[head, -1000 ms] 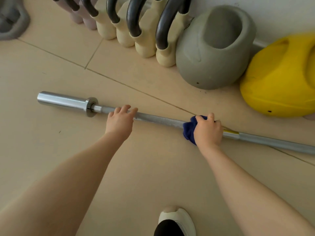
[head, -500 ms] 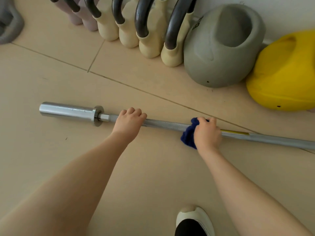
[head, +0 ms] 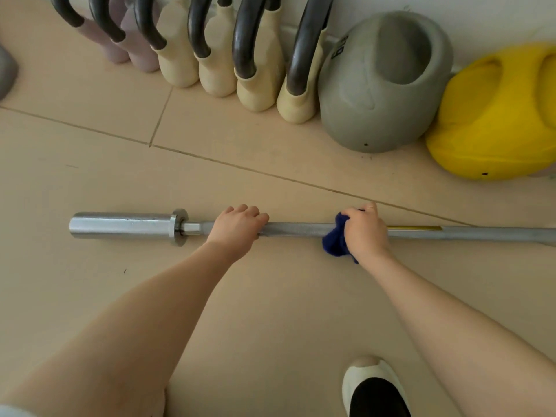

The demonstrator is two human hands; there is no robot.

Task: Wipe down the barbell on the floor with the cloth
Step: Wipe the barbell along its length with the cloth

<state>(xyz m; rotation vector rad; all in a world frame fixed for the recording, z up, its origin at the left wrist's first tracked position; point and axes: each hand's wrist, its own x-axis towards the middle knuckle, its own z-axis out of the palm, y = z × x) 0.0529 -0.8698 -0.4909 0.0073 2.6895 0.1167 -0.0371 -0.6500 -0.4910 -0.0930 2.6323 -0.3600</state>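
A steel barbell [head: 298,229] lies across the beige floor, its chrome sleeve [head: 120,227] and collar at the left, its shaft running off the right edge. My left hand [head: 237,228] grips the shaft just right of the collar, fingers curled over the bar. My right hand [head: 365,231] holds a dark blue cloth [head: 335,240] wrapped on the shaft further right; the cloth bunches out at the hand's left side. A yellow strip [head: 415,227] marks the shaft just right of that hand.
Along the wall stand several cream and mauve kettlebells [head: 255,85] with dark handles, a large grey kettlebell [head: 376,94] and a yellow one [head: 496,121]. My shoe [head: 373,386] stands on the floor below the right arm. Tile joints cross the floor.
The view shifted, so the bar now lies more level and lower in frame. My right hand with the cloth has slid slightly left along the shaft; my left hand keeps its grip.
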